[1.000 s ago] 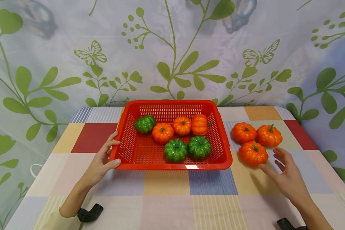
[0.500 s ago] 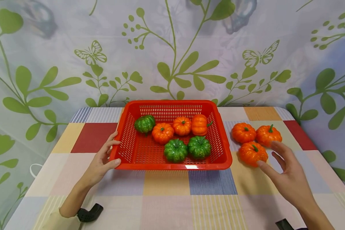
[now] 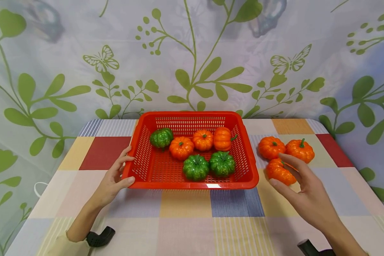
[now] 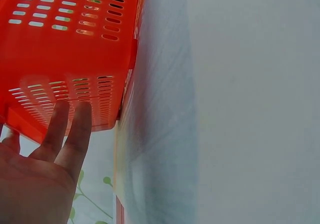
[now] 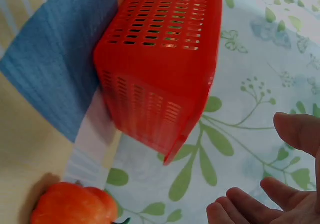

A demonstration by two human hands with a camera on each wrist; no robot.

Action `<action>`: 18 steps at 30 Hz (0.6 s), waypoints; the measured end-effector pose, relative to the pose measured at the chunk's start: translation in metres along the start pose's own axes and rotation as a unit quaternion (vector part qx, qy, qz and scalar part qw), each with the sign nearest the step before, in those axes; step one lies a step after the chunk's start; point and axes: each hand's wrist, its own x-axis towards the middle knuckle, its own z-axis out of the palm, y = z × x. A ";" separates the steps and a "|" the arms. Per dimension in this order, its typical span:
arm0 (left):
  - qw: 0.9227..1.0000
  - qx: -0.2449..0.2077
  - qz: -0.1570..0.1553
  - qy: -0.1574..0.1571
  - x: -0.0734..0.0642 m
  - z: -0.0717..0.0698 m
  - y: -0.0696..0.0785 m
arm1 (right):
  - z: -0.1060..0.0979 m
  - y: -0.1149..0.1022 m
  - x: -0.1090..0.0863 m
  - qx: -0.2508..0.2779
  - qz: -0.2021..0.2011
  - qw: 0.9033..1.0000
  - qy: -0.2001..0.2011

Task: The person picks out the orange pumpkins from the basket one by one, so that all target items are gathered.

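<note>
My left hand holds the near left corner of a red plastic basket, its thumb on the rim. In the left wrist view two straight fingers lie against the slotted outer wall. Over the nearest of three loose orange pumpkins is my right hand, thumb and fingers spread apart, partly covering it. The right wrist view shows the hand apart from an orange pumpkin. Behind are a second pumpkin and a third pumpkin.
Inside the basket lie three orange pumpkins and three green pumpkins. A patchwork cloth covers the table. A leaf-patterned curtain hangs right behind it. Each wrist wears a black mount.
My right hand has moved left, from beside the nearest loose pumpkin to over it. The left hand and the basket have stayed in place.
</note>
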 end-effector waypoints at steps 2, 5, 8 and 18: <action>1.000 0.001 0.000 0.002 -0.001 0.000 0.000 | 0.002 -0.005 0.004 -0.009 -0.003 1.000 -0.008; 1.000 0.005 -0.001 0.003 -0.001 0.000 0.000 | 0.005 -0.012 0.010 -0.003 -0.012 1.000 -0.018; 1.000 0.007 -0.002 0.002 -0.001 0.000 0.000 | 0.010 -0.018 0.016 0.017 -0.025 0.999 -0.029; 1.000 0.003 -0.002 0.001 0.000 0.000 0.001 | 0.030 -0.032 0.038 0.020 -0.056 0.995 -0.075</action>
